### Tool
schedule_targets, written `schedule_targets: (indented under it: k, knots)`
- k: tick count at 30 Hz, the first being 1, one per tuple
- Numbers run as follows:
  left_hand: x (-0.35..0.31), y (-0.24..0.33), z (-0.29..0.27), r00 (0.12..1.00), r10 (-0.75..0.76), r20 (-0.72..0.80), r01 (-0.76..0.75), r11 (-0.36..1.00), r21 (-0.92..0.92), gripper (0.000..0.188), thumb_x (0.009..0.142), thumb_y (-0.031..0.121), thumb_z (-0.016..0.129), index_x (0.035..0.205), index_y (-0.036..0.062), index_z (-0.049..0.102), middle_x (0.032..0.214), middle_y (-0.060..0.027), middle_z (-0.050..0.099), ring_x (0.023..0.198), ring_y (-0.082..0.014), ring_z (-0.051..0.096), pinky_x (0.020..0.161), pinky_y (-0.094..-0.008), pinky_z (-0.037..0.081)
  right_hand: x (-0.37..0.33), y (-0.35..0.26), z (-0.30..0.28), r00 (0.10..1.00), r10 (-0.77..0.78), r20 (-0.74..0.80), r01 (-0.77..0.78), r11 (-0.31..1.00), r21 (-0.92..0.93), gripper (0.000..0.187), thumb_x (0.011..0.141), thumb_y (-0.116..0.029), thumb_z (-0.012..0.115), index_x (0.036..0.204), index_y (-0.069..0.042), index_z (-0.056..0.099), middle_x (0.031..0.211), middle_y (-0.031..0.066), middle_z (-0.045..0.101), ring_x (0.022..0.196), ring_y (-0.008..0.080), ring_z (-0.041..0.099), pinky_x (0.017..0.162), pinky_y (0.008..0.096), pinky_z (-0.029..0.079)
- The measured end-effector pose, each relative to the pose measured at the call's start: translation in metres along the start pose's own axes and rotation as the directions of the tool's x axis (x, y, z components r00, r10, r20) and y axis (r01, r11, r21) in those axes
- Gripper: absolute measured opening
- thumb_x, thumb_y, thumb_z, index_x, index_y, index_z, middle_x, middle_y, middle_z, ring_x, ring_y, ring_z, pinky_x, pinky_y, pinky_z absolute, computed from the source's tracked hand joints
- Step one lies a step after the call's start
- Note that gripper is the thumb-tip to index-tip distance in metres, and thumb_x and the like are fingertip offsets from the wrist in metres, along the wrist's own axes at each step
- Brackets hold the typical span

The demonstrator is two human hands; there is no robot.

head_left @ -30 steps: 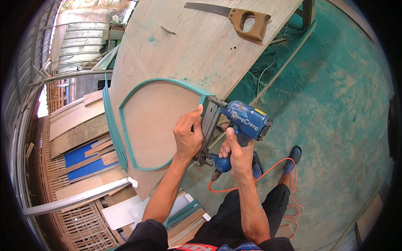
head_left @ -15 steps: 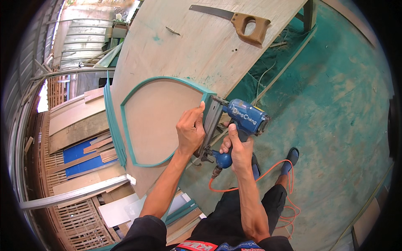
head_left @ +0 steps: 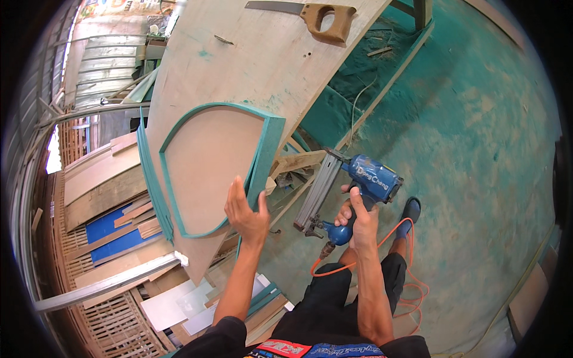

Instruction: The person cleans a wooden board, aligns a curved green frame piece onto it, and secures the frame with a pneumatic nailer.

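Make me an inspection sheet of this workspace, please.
Surface: wooden bench, teal-stained in places.
Job's things: teal curved frame on the bench; blue nail gun held apart from it.
Clutter: handsaw and thin dark piece on the bench.
Hands: left hand open beside the frame, contact unclear; right hand gripping the nail gun.
Cables: orange hose looping from the nail gun; pale strand near the bench.
Surroundings: stacked boards at left, teal-stained floor at right.

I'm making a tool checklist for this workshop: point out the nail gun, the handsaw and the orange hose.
Nail gun [head_left: 373,178]: head view, blue body.
Handsaw [head_left: 311,15]: head view, handle's front.
Orange hose [head_left: 327,274]: head view, lower bend.
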State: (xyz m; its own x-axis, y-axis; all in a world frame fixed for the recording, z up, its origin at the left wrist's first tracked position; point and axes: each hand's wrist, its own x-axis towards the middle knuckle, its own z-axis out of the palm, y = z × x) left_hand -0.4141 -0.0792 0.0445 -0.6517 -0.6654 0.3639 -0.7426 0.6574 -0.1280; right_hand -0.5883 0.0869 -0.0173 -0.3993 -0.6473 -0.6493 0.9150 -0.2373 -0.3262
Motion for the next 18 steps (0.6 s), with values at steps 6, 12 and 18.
schedule_targets:
  k: [6,12,18]
  knots:
    - [-0.025,-0.031,-0.008,0.985,0.141,0.103,-0.145,0.989,0.033,0.079,0.082,0.019,0.085,0.149,0.0002,0.049,0.141,-0.0199,0.059,0.126,-0.0348,0.060,0.101,-0.0458,0.047,-0.008,0.018,0.000,0.992,0.021,0.128,-0.013,0.998,-0.062,0.037,0.100,-0.033,0.071,0.112,0.002,0.065,0.062,0.0000,0.050,0.051,0.0112,0.051,0.051,0.0301,0.046]
    - [-0.026,-0.043,-0.005,0.969,0.244,0.049,-0.243,0.969,-0.036,0.072,0.083,0.014,0.084,0.146,-0.0020,0.052,0.135,-0.0206,0.063,0.114,-0.0344,0.067,0.093,-0.0428,0.052,-0.015,0.050,0.003,0.986,-0.034,0.162,0.054,0.992,-0.116,0.032,0.099,-0.027,0.072,0.110,0.002,0.066,0.061,0.0005,0.051,0.051,0.0112,0.052,0.050,0.0296,0.045]
    - [-0.026,-0.053,0.000,0.969,0.245,0.019,-0.239,0.958,-0.161,0.075,0.079,0.008,0.085,0.146,-0.0027,0.052,0.131,-0.0233,0.065,0.114,-0.0378,0.066,0.094,-0.0447,0.051,-0.032,0.070,-0.008,0.991,-0.060,0.122,0.077,0.987,-0.141,0.032,0.099,-0.027,0.072,0.111,0.002,0.066,0.061,0.0003,0.051,0.051,0.0111,0.051,0.050,0.0298,0.045]
